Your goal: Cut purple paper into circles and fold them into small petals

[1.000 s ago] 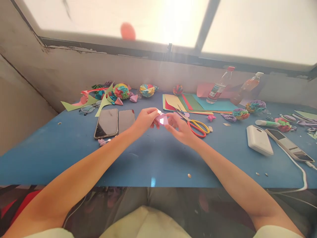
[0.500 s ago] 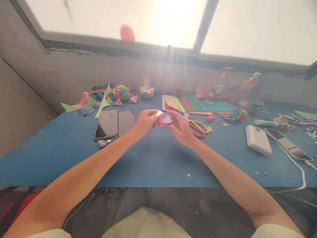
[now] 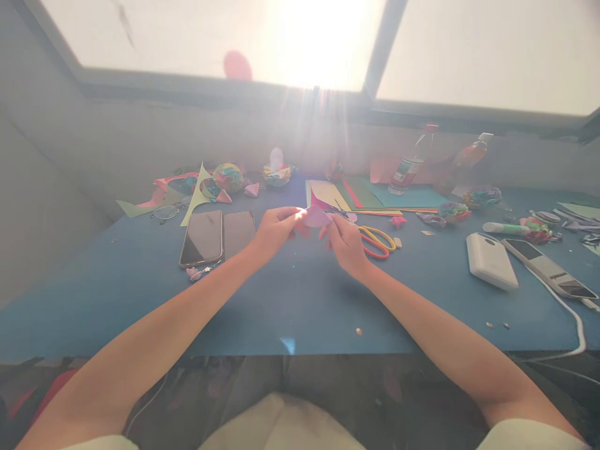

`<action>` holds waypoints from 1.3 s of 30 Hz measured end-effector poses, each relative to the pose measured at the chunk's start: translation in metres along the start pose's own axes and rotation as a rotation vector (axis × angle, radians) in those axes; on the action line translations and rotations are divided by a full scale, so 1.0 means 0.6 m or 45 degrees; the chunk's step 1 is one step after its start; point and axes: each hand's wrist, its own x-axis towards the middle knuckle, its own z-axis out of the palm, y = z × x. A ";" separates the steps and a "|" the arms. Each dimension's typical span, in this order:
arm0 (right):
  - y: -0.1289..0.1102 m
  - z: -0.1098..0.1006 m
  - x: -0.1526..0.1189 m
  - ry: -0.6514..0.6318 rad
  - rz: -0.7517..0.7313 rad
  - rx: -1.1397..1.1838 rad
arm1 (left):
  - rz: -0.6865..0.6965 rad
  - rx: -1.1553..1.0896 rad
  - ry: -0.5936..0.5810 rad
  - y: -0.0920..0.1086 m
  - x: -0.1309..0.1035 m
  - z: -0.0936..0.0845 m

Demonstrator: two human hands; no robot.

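A small piece of pink-purple paper [image 3: 317, 216] is held up above the blue table, between my two hands. My left hand [image 3: 279, 228] pinches its left side with thumb and forefinger. My right hand [image 3: 345, 240] grips the right corner between its fingertips. Something pinkish shows under the paper by my left fingers; whether it is a fold of the same sheet I cannot tell. Scissors [image 3: 377, 240] with red and yellow handles lie just right of my right hand, which partly hides their blades. Behind the hands lies a stack of coloured paper [image 3: 407, 197].
Two phones [image 3: 202, 237] lie left of my hands. Paper flowers [image 3: 276, 174], green paper scraps [image 3: 199, 197] and eyeglasses [image 3: 165, 212] are at the back left. Bottles [image 3: 407, 172] stand at the back. A white power bank [image 3: 491, 261], a cabled device [image 3: 550, 269] and a glue stick [image 3: 505, 229] lie right.
The paper has turned a little in my fingers, its right corner now rising to my right fingertips. My right hand has shifted slightly outward. The view has tilted slightly.
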 end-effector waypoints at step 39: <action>-0.008 0.000 0.007 -0.105 0.018 0.017 | 0.255 0.577 -0.218 -0.022 -0.001 0.014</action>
